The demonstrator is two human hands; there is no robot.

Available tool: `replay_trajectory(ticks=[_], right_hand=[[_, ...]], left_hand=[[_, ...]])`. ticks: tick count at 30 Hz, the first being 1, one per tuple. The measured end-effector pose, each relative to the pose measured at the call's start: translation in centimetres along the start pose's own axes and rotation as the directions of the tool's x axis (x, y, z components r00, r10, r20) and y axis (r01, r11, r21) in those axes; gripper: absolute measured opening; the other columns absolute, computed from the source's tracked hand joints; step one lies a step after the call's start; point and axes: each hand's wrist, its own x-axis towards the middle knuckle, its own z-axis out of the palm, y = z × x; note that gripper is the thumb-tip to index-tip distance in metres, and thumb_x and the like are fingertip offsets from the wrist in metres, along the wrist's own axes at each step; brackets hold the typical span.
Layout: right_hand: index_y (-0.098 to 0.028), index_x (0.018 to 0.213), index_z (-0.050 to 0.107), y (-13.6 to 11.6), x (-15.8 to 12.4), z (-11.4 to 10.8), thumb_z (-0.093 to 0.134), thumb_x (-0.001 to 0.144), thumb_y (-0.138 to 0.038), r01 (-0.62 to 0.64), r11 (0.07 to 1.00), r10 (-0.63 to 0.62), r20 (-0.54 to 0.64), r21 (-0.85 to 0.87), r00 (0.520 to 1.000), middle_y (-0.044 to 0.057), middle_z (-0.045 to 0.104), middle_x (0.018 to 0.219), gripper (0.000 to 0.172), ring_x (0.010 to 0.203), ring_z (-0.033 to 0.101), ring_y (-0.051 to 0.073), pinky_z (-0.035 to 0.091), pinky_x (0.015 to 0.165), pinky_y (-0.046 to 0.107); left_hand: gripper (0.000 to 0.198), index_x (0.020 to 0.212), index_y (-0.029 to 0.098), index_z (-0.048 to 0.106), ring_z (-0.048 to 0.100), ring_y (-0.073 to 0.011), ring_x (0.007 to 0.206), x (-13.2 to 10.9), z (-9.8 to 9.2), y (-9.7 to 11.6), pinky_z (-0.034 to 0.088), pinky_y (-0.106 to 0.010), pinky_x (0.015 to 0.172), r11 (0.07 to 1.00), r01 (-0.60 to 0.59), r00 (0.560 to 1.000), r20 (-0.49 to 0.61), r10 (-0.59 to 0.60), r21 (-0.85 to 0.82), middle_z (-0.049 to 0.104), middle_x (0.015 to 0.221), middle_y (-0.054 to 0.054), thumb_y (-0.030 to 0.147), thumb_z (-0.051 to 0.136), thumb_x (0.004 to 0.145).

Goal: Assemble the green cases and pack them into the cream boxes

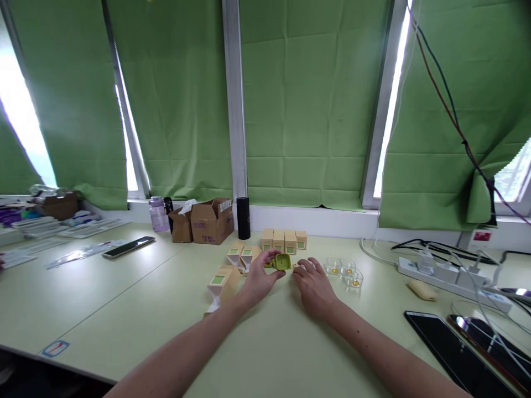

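Gripping hand: the left hand (260, 276), thumb and fingers closed on a small green container (283, 261) just above the desk (174, 309), its open side turned toward the camera.
Facing hand: the right hand (313, 284), low over the desk, fingers curled, a small pale piece (295, 266) at its fingertips; whether they pinch it or only touch it, I cannot tell.
Gap between hands: the green container lies left of the right hand's fingertips, near but apart; the left hand is nearer, being on it. Squarish, it shows no clear long axis. The pale piece sits between the container and the right hand.
Green count: one open container, plus a green part beside it under the left fingers; I cannot tell whether the two are joined.
Clear cups: three clear cups (354, 280) just right of the right hand, each with a yellow spot at its bottom; the hand may hide more.
Back cartons: four back cartons (279, 240) in a row beyond the hands.
Left cartons: at least three left cartons (223, 281) with green squares, beside the left hand and wrist.
Farther left: two cardboard boxes (212, 222), one black cylinder (243, 219), one purple bottle (158, 214), one phone (128, 247).
Farther right: one power strip (450, 281), two dark-screened devices (446, 349).
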Motion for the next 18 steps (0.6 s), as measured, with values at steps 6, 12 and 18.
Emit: replay_trajectory(ticks=[6,12,18], right_hand=[[-0.018,0.081,0.073,-1.2,-1.5,-1.1,0.063,0.080,-0.005,0.009,0.999,-0.003,-0.143,0.044,0.990,0.009,0.076,0.084,0.017,0.095,0.065,0.026,0.034,0.109,0.045],[-0.022,0.087,0.072,-2.2,-2.6,-3.0,0.060,0.080,-0.003,-0.065,0.913,0.160,-0.209,0.403,0.965,0.005,0.076,0.084,0.024,0.082,0.066,0.022,0.046,0.081,0.037],[-0.025,0.096,0.079,-0.5,-1.9,-4.2,0.066,0.085,-0.029,-0.170,0.359,0.466,-0.019,0.918,0.885,0.007,0.079,0.094,0.018,0.083,0.069,0.023,0.052,0.076,0.037]], left_hand=[[0.047,0.114,0.022,0.068,0.067,-0.0229,0.110,0.0,0.0,1.1,0.054,-0.039,0.101,0.996,0.093,0.996,0.002,-0.093,-0.002,0.074,0.114,-0.004,0.007,0.078,0.071],[0.047,0.116,0.023,0.068,0.067,-0.0235,0.110,-0.2,0.0,1.0,0.053,-0.040,0.101,0.997,0.083,0.996,0.034,-0.083,-0.006,0.073,0.115,-0.004,0.009,0.079,0.072],[0.047,0.116,0.022,0.069,0.068,-0.0242,0.109,-0.3,0.3,0.6,0.053,-0.043,0.102,0.999,0.041,0.997,0.072,-0.040,-0.015,0.073,0.116,-0.006,0.011,0.081,0.072]])
